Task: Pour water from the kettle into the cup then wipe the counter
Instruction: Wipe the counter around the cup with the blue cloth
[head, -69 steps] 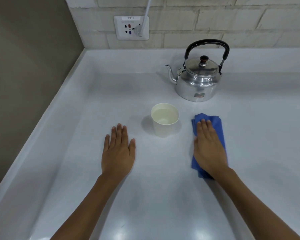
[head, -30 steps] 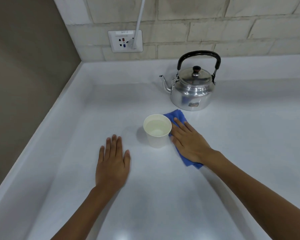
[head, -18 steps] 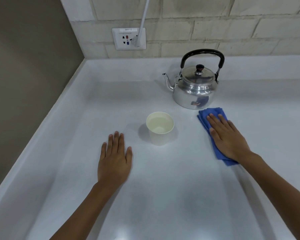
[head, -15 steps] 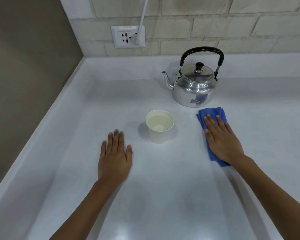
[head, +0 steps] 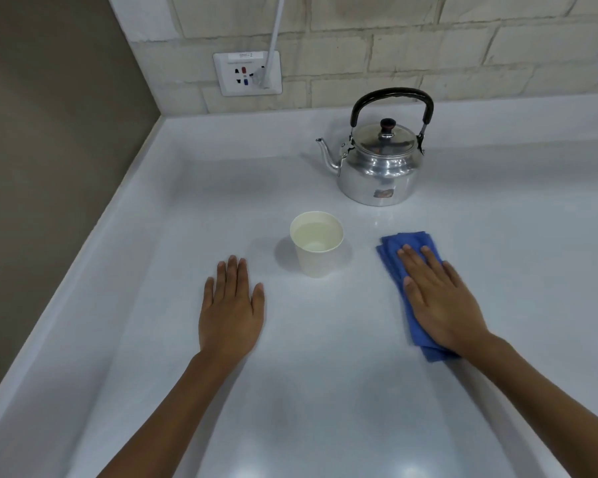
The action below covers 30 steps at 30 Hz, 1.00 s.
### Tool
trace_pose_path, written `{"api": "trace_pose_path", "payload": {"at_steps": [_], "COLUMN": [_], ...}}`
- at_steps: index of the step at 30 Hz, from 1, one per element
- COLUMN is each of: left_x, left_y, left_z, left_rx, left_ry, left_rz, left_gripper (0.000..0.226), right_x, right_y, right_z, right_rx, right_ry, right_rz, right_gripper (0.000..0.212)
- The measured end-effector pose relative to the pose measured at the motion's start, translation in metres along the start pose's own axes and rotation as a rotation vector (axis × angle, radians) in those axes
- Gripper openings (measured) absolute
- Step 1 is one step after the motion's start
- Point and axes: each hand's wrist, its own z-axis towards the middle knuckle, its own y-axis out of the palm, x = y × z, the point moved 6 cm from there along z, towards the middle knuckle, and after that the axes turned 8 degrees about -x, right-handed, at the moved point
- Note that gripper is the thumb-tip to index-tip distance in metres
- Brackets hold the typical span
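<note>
From the head camera, the white table (head: 325, 391) runs into a corner, with a brick-patterned wall behind it. The shiny round metal kettle with a black arched handle (head: 380, 167) stands far and slightly right, lid on, spout pointing left. Nearer, around the middle, sits the pale paper cup (head: 317, 243), upright, with water visible inside — the pouring looks done.

The right hand (head: 439, 298) lies flat, fingers extended, pressing on the folded blue cloth (head: 409, 250), which rests on the table right of the cup and apart from it. The left hand (head: 230, 312) is spread palm-down on the bare table, left of the cup, holding nothing.

The cloth looks soft and limp; I'd judge it best driven by a flat palm as now, since pinching one edge would let it unfold. The paper cup seems light and easily tipped while full, so wiping strokes should stay clear of it. The kettle appears rigid and heavier, best lifted by its black handle.

A white wall socket (head: 247, 74) carries a small label strip — too blurred to read. A small sticker (head: 383, 193) on the kettle's belly is likewise illegible.
</note>
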Motion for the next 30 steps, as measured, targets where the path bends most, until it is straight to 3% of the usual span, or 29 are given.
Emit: {"api": "trace_pose_path", "payload": {"at_steps": [6, 8, 15, 18, 21, 27, 30], "left_x": [0.002, 0.002, 0.002, 0.004, 0.032, 0.140, 0.173], "left_y": [0.003, 0.004, 0.001, -0.008, -0.016, -0.027, -0.002], "left_z": [0.002, 0.003, 0.004, -0.002, -0.027, -0.077, -0.069], "left_rx": [-0.012, -0.014, -0.070, -0.119, -0.101, 0.056, -0.103], "left_ry": [-0.007, -0.007, 0.004, 0.013, 0.116, 0.477, 0.438], "left_rz": [-0.001, 0.002, -0.012, -0.044, -0.065, -0.126, -0.119], "left_gripper": [0.057, 0.058, 0.057, 0.057, 0.052, 0.041, 0.058], "right_x": [-0.019, -0.042, -0.112, -0.095, -0.051, -0.002, -0.001], "right_y": [0.003, 0.006, 0.021, 0.012, -0.013, -0.012, 0.004], "right_z": [-0.010, -0.024, -0.051, -0.037, -0.012, 0.035, 0.040], "right_rx": [0.005, 0.010, 0.032, 0.001, 0.107, 0.012, -0.029], "right_ry": [0.125, 0.094, -0.032, -0.046, 0.039, 0.079, 0.059], "right_rz": [-0.079, -0.072, 0.020, 0.256, 0.386, 0.198, 0.079], "right_gripper": [0.054, 0.061, 0.052, 0.047, 0.044, 0.046, 0.049]}}
